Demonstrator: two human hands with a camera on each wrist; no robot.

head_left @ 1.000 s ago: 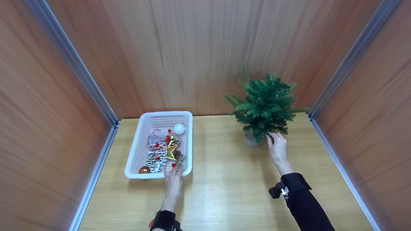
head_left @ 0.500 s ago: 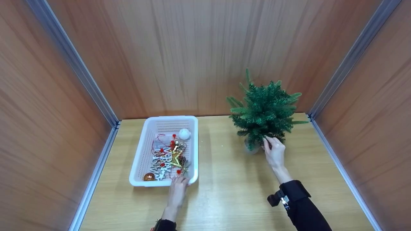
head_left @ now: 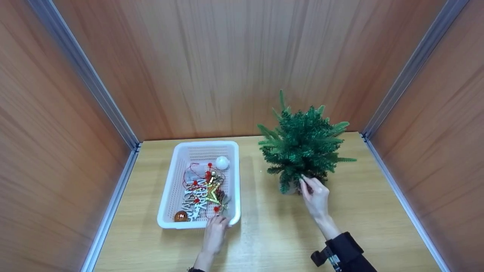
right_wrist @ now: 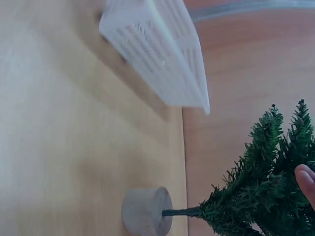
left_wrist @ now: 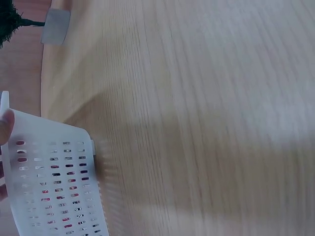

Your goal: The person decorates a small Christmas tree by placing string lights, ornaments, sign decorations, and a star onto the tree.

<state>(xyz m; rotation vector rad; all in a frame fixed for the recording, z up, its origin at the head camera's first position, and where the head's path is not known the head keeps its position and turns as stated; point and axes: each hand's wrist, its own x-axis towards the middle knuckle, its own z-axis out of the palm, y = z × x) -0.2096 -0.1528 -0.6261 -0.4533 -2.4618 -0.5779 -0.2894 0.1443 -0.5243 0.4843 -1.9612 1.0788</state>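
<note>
Through the head view I have the left hand [head_left: 215,232] gripping the near rim of the white basket [head_left: 206,143], toward its right corner, on the left of the table [head_left: 264,234]. Inside I see a white ball [head_left: 222,163] at the far right, a gold star [head_left: 211,190] beside silver lettering [head_left: 200,194], and a copper ball [head_left: 180,216] near left. My right hand [head_left: 317,198] pinches a low branch on the near side of the green tree [head_left: 302,147], which stands on the right.

In the left wrist view, I get fingers on both sides of the basket's rim, and the tree's grey base [left_wrist: 55,27] well apart from it.

My right wrist view shows the stem [right_wrist: 179,212] rising from that base; one fingertip shows at the branches, but I cannot tell the grip from there.
</note>
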